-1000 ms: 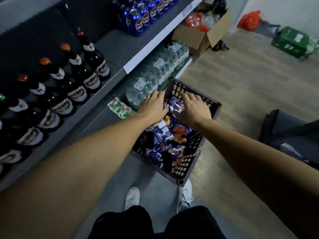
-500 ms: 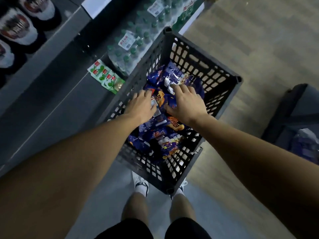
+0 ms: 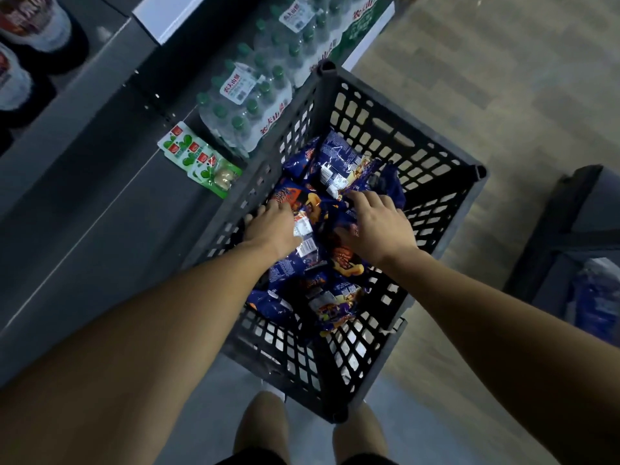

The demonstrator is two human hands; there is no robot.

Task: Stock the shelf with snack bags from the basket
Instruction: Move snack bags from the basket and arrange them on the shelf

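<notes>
Both hands have sunk a little deeper into the basket (image 3: 419, 135) since half a second ago, and the view has tipped further down, so the basket's far rim now sits nearer the top. Left hand (image 3: 273, 226) lies palm-down on the snack bags (image 3: 335, 162) by the basket's left wall, fingers spread; its fingertips are hidden among the wrappers, so I cannot tell whether it grips anything. Right hand (image 3: 377, 226) rests on the bags nearer the basket's middle, fingers curled over a dark blue bag, yet a firm grip cannot be made out. Snack bags fill the basket's floor, blue with orange print, overlapping so single bags are hard to separate. Left of the basket, a green-and-white packet (image 3: 198, 159) lies on the shelf (image 3: 84, 213), with wrapped packs of green-capped water bottles (image 3: 248, 109) beyond it. Dark bottles (image 3: 33, 38) are cut off at the top left corner. Bare legs (image 3: 261, 424) show just below the basket, feet hidden.
</notes>
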